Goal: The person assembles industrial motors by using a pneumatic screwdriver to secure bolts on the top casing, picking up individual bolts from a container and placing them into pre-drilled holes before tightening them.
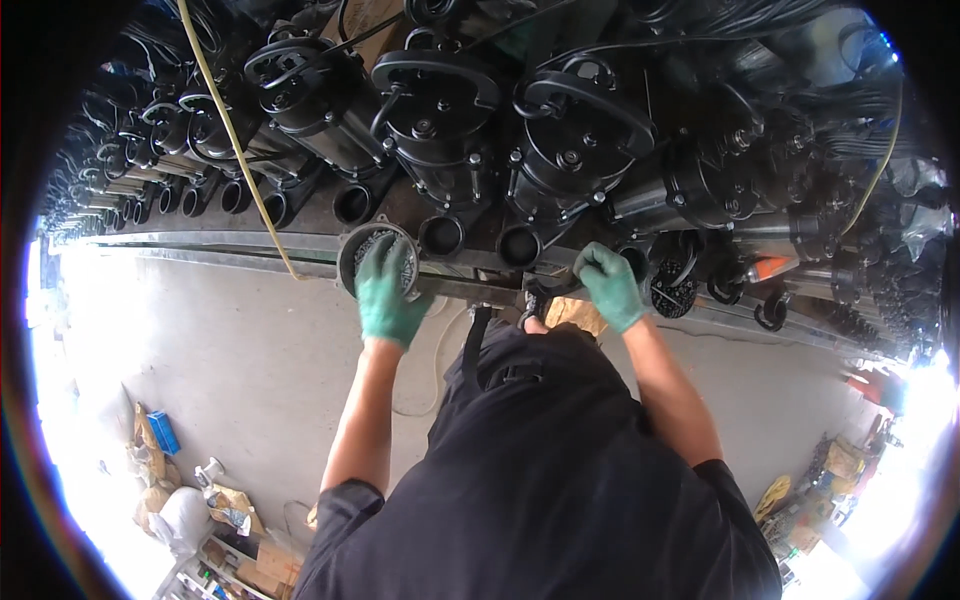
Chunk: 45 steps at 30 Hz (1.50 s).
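My left hand (pixel 388 295), in a green glove, reaches into a round metal bowl (pixel 346 262) of small grey metal pieces (pixel 408 265), perhaps screws. Its fingers are stretched out over the pieces, with their tips partly hidden among them. On the right, my gloved right hand (pixel 612 287) has its fingers curled in by the bench edge. A black curved part (pixel 560 290) runs up to those fingers; whether they grip it or something smaller is hidden. Behind both hands stand black submersible pumps (pixel 440 130) with top handles and round outlet openings (pixel 441 236).
A second round holder with small dark pieces (pixel 673 288) sits right of my right hand. An orange-labelled tube (pixel 770 268) lies farther right. A yellow hose (pixel 228 125) hangs at the left. Cables (pixel 760 60) lie over the pumps. Boxes and bags (pixel 235 505) are on the floor behind.
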{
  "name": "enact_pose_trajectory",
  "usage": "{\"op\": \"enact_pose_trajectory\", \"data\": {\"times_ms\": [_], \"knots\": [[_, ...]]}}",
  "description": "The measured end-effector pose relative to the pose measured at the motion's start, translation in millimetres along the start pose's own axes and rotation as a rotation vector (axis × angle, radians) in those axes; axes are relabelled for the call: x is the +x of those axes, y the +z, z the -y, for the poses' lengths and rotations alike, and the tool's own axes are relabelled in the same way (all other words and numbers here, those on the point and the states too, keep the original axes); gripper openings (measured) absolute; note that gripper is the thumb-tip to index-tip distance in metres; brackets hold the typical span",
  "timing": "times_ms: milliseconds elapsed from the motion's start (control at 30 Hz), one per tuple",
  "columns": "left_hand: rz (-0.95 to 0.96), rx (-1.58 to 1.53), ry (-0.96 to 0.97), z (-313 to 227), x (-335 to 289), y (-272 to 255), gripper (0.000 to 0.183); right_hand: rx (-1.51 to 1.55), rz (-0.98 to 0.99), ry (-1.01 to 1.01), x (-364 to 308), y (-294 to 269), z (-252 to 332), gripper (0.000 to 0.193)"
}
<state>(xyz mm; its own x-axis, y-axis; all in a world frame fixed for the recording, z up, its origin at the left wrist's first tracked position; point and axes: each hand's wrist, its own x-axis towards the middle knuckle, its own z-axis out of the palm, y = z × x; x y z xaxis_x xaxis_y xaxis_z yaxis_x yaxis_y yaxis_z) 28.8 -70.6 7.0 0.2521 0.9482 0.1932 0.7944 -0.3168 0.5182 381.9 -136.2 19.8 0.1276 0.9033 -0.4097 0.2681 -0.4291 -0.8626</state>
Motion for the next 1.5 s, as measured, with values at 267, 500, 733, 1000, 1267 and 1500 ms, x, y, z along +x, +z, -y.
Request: {"op": "enact_pose_trajectory", "data": {"times_ms": [267,500,733,1000,1267,1500], "knots": [[0.351,0.364,0.067,-33,67,46,0.084,-0.045,-0.083,0.201,49,77,-25,0.051],[0.345,0.355,0.037,-33,67,45,0.082,-0.038,0.071,0.456,63,78,14,0.042],[0.348,0.225,0.1,-8,94,39,0.077,-0.092,0.08,0.477,71,65,-2,0.036],[0.292,0.224,0.089,-7,108,51,0.072,-0.012,-0.081,0.435,78,70,-2,0.031],[-0.116,0.005,0.088,17,73,-18,0.047,0.008,-0.119,0.494,101,52,-1,0.042],[0.19,-0.122,-0.661,121,-17,-32,0.056,-0.152,0.054,0.361,51,45,29,0.053]]}}
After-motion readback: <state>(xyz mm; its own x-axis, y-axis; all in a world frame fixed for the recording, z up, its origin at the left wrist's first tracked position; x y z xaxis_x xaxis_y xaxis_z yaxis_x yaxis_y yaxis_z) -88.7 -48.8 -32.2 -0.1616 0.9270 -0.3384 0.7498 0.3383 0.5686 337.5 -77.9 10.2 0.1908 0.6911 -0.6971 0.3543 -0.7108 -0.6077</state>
